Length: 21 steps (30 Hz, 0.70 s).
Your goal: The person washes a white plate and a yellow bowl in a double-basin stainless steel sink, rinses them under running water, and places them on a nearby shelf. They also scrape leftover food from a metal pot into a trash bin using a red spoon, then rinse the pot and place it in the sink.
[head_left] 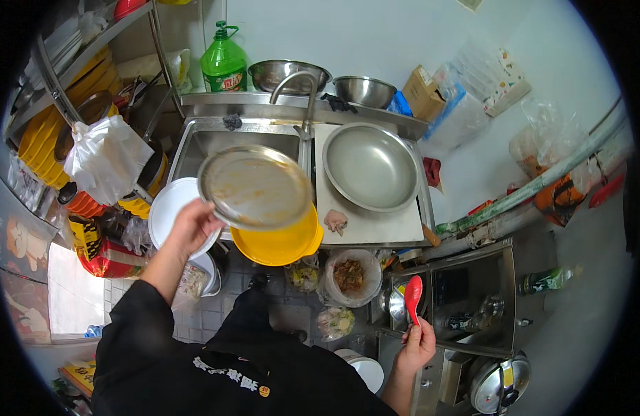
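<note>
My left hand (192, 227) is closed on the near rim of a round, shallow metal tray (254, 186) with brownish streaks. It holds the tray over the sink's front edge. Partly below the tray are a yellow basin (277, 248) and a white round lid or basin (173, 208); part of each is hidden. Off to the right, my right hand (415, 344) grips the handle of a red spoon (413, 295), its bowl pointing away from me. A large steel bowl (370, 168) sits on a white cutting board (365, 227), with a small pinkish lump (336, 222) near it.
A curved faucet (306, 104) rises behind the steel sink (188, 156). Along the back ledge stand a green pump bottle (223, 62) and two steel bowls. A lined bin (349, 276) holds food scraps. Shelves with yellow containers (42, 149) fill the left; a steel cabinet (472, 298) stands right.
</note>
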Motion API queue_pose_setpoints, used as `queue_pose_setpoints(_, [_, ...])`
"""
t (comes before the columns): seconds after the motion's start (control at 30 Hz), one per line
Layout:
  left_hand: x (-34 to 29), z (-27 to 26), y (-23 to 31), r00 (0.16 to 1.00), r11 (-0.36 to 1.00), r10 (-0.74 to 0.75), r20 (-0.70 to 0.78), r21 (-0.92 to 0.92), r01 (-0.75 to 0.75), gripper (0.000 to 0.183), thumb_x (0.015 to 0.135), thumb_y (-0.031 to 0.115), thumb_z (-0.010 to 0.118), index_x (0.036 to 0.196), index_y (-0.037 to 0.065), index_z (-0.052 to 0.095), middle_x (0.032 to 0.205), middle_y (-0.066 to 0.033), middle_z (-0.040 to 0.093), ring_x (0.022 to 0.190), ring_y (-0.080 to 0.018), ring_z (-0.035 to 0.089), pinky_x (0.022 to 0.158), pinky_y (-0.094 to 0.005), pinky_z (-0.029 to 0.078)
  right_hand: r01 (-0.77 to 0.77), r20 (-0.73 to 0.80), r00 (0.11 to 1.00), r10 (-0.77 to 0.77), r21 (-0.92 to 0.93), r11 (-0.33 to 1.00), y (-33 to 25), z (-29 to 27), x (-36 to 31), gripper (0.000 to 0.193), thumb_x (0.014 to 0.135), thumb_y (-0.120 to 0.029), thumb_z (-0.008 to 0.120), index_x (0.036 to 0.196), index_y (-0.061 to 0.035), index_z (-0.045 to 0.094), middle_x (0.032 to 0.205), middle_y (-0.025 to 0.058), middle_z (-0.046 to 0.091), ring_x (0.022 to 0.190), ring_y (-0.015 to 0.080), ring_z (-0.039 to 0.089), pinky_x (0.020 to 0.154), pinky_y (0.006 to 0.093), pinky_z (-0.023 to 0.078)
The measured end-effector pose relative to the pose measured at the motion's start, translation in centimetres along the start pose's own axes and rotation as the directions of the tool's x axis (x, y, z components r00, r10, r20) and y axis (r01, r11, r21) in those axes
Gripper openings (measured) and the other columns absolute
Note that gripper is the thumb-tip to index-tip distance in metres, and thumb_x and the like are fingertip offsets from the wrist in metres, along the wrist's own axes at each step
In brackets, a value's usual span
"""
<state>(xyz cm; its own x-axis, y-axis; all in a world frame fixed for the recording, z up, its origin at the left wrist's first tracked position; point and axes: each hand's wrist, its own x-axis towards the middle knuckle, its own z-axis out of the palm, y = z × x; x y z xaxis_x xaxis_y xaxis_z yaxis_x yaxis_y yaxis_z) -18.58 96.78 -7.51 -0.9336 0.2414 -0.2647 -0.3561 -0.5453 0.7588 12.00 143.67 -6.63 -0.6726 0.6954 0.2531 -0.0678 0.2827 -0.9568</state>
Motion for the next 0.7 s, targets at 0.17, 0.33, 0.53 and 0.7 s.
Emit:
queue_pose_setpoints(0.17, [11.1,-7.8,4.9,0.954,0.988,0.048,-0.297,0.153,-0.002,0.018,0.095,0.01,0.06,0.103,-0.005,0.062,0.091,-0.0128,0.065,0.079,-0.0242,0.07,0.076,-0.0353,0.066,-0.032,0.052,0.998,0.032,-0.007,0.999,-1.4,6.3,0.8,0.02,0.102,-0.01,0.065,0.118,0.0016,0.069,0.089,0.0051,0.066,0.066,0.0071,0.055,0.057,0.0207,0.043])
queue_pose_setpoints(0.33, [20.4,-13.9,4.6,0.91,0.973,0.001,-0.415,0.21,0.095,0.017,0.092,0.009,0.062,0.099,-0.006,0.064,0.09,-0.0127,0.066,0.076,-0.023,0.067,0.07,-0.0353,0.065,-0.058,0.139,0.988,0.065,-0.058,0.997,-2.7,13.8,1.9,0.017,0.1,-0.005,0.066,0.115,0.0027,0.07,0.095,0.0056,0.062,0.069,0.0083,0.057,0.059,0.0217,0.047])
queue_pose_setpoints(0.53, [28.3,-17.9,1.3,0.865,0.899,-0.172,-0.472,0.285,0.334,0.018,0.094,0.014,0.061,0.102,-0.002,0.066,0.087,-0.0108,0.068,0.074,-0.0231,0.07,0.069,-0.0362,0.064,-0.09,0.183,0.976,0.117,-0.146,0.985,-3.5,21.4,3.2,0.017,0.1,-0.005,0.066,0.115,0.0031,0.071,0.092,0.0048,0.061,0.069,0.0088,0.057,0.061,0.0225,0.047])
queue_pose_setpoints(0.7, [33.0,-19.6,-3.0,0.829,0.827,-0.291,-0.477,0.31,0.469,0.018,0.096,0.01,0.057,0.104,-0.003,0.065,0.086,-0.0121,0.069,0.069,-0.0249,0.07,0.068,-0.0373,0.065,-0.169,0.217,0.951,0.221,-0.232,0.958,-3.3,25.7,3.9,0.015,0.1,-0.004,0.066,0.111,0.0033,0.072,0.092,0.0039,0.061,0.069,0.0081,0.056,0.061,0.0221,0.046])
